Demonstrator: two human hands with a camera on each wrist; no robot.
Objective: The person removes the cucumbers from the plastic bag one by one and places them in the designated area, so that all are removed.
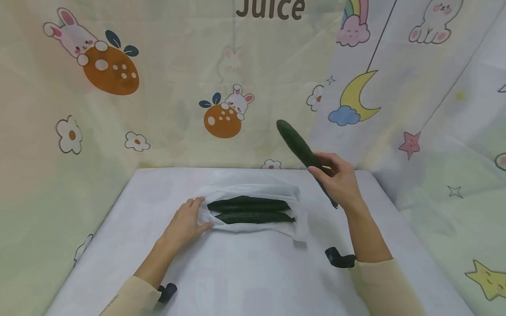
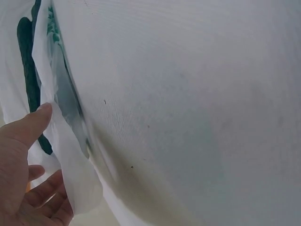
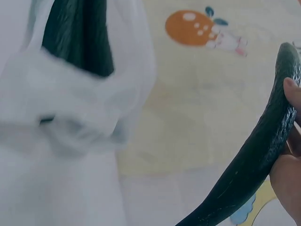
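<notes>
Cucumber [image 1: 299,150] in R fingers [image 1: 329,158], prob. midair

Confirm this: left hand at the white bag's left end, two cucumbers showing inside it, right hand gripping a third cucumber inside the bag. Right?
Not quite: the third cucumber is outside the white bag, held up at a slant in the right hand, as the head view shows. The left hand is at the bag's left end, and two cucumbers show inside it.
</notes>
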